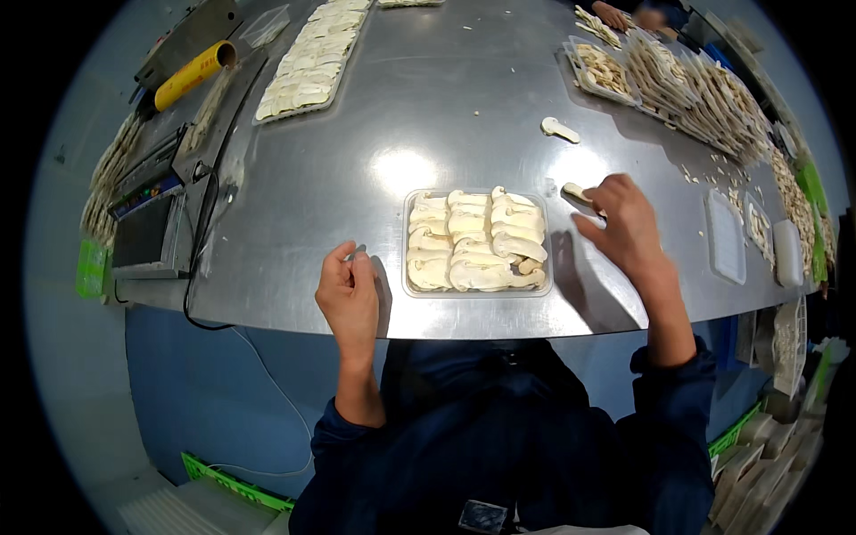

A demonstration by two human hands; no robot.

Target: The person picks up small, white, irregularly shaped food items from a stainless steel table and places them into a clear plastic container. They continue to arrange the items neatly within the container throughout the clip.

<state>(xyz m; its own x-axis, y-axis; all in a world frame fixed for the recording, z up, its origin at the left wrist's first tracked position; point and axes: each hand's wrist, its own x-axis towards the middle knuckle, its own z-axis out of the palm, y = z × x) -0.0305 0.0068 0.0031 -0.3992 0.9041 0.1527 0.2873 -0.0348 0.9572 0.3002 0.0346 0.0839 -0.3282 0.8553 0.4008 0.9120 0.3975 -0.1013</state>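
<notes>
A clear plastic tray [406, 241] lies on the steel table before me, holding three columns of overlapping pale mushroom slices [468, 221]. At its lower right corner, smaller darker pieces [528, 266] show between the slices. My right hand [622, 224] is over a single mushroom slice [575, 190] right of the tray, its fingertips at the slice and its thumb apart. Left of the tray, my left hand [348, 287] rests near the table edge with curled fingers and nothing visible in it. Farther back lies another loose slice [560, 130].
Filled trays [301, 87] stand in a row at back left. A yellow tube [194, 73] and a machine with a dark plate [142, 227] are at left. Slice-filled trays [695, 93] crowd the right, near another person's hand [610, 15]. A white lid-like tray [725, 237] lies closer.
</notes>
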